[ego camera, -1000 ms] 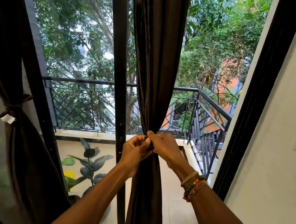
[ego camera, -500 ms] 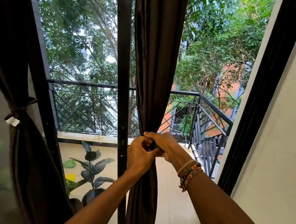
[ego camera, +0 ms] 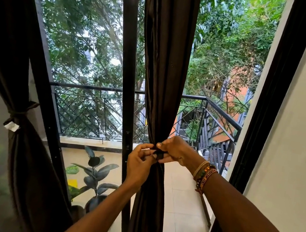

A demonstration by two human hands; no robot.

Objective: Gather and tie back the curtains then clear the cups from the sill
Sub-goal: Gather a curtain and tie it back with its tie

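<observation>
Left hand (ego camera: 139,166), right hand (ego camera: 177,152) pinching tie (ego camera: 159,154) round curtain (ego camera: 162,77) | left now dropping below pinch, baring tie | knot likely tightening; cups waiting

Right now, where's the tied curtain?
Head view, far left: the tied curtain hangs against the door frame, left of the plant.

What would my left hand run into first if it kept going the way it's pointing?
The tie round the middle curtain: the left hand points up and right and seems to pinch it. Just beyond lies the right hand, also pinching the tie. Depth is hard to judge.
</observation>
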